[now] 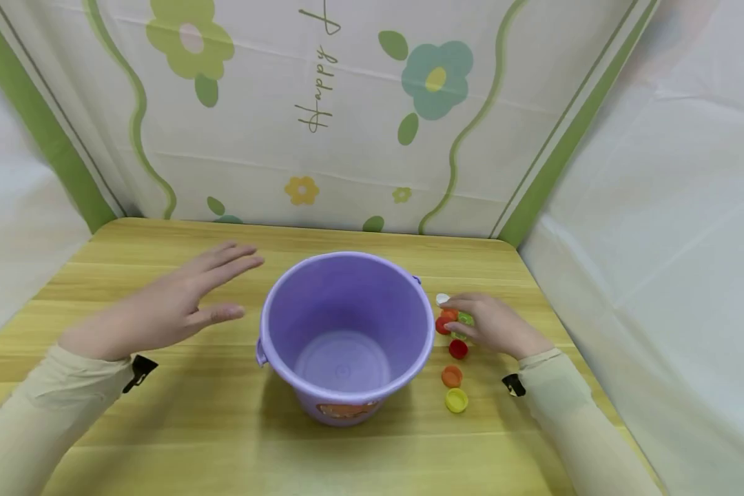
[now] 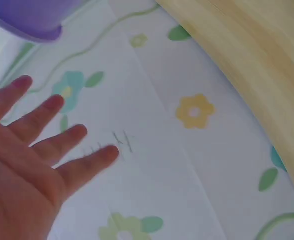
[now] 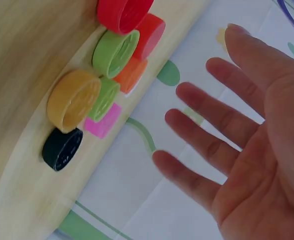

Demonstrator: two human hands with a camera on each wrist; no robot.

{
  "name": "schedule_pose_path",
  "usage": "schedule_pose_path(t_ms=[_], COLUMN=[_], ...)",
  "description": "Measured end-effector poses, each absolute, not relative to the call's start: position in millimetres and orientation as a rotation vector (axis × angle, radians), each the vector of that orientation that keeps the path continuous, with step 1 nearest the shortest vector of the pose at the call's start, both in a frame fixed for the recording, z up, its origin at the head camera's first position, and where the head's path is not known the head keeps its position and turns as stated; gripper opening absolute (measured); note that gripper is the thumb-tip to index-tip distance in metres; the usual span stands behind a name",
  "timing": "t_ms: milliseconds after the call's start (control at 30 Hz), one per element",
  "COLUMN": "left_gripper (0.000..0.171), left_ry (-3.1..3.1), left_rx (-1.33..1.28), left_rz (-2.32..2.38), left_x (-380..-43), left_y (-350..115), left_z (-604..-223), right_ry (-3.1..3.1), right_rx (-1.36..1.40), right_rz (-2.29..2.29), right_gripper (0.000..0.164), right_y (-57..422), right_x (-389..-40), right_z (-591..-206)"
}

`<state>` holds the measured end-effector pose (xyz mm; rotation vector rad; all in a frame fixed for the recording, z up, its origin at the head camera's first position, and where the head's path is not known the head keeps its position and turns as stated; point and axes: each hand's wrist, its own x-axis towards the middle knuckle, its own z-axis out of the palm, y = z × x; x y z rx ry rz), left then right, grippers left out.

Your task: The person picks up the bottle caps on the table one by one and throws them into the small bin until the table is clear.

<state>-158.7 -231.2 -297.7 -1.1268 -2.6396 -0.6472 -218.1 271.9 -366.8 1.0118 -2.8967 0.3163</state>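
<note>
A purple bucket [image 1: 344, 403] with a picture label stands upright in the middle of the table, its inside showing bare. To its left my left hand [image 1: 186, 296] is raised with fingers spread and straight, holding nothing. My right hand [image 1: 492, 324] hovers on the bucket's right over small plastic bottle caps, with its fingers extended and its palm bare in the right wrist view. Around its fingertips are a white cap [image 1: 443, 299], a red cap [image 1: 443, 325] and a green cap [image 1: 465, 318]. The hand hides some caps, among them a black cap [image 3: 62, 149] and a pink cap [image 3: 103, 120].
Nearer the front lie a dark red cap [image 1: 458, 349], an orange cap [image 1: 451, 375] and a yellow cap [image 1: 456, 400]. A flowered cloth [image 1: 359, 151] hangs behind the wooden table [image 1: 211, 427], and plain white cloth [image 1: 669, 241] borders it on the right.
</note>
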Motion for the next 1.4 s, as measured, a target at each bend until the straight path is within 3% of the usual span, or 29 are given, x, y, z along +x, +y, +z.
schedule_pose_path(t_ms=[233, 567, 1067, 1400], left_gripper=[0.059, 0.036, 0.018, 0.016], left_ry=[-2.176, -1.939, -1.924, -1.988], left_rx=[-1.444, -1.616, -1.605, -1.559], left_rz=[-0.66, -0.766, -0.903, -0.916], left_x=[-147.6, -135.1, -128.1, -124.8], left_y=[-202.6, -179.6, -170.5, -171.0], left_z=[-291.7, -299.3, -311.7, -313.0], right_ry=[-2.902, -2.93, -2.95, -2.964], right_rx=[1.048, 1.133, 1.113, 1.095], right_rz=[0.332, 0.261, 0.194, 0.287], right_gripper=[0.039, 0.033, 0.025, 0.024], right_y=[264.2, 258.3, 255.8, 253.0], right_x=[-219.8, -226.6, -235.4, -236.7], right_z=[-372.2, -382.6, -388.8, -379.0])
